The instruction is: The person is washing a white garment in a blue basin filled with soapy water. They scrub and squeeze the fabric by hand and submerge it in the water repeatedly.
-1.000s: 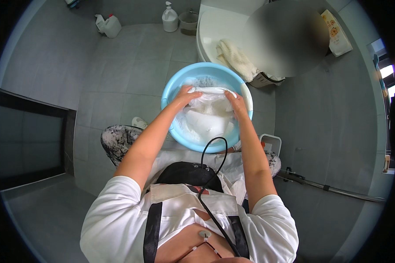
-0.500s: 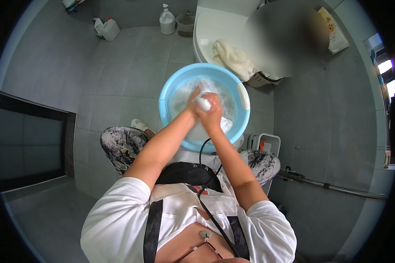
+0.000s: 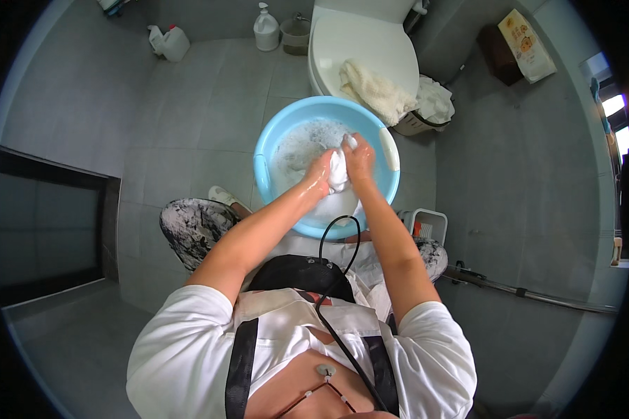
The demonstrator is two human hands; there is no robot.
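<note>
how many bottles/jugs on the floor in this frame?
2. A white jug stands by the far wall at upper left; a white pump bottle stands beside the small bin, left of the toilet. More may be hidden beyond the picture's rim or behind the blue basin.

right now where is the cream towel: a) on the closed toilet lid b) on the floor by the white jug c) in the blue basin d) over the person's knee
a: the cream towel lies on the closed toilet lid, behind the blue basin, where both hands, left hand and right hand, squeeze a white cloth over soapy water.
</note>
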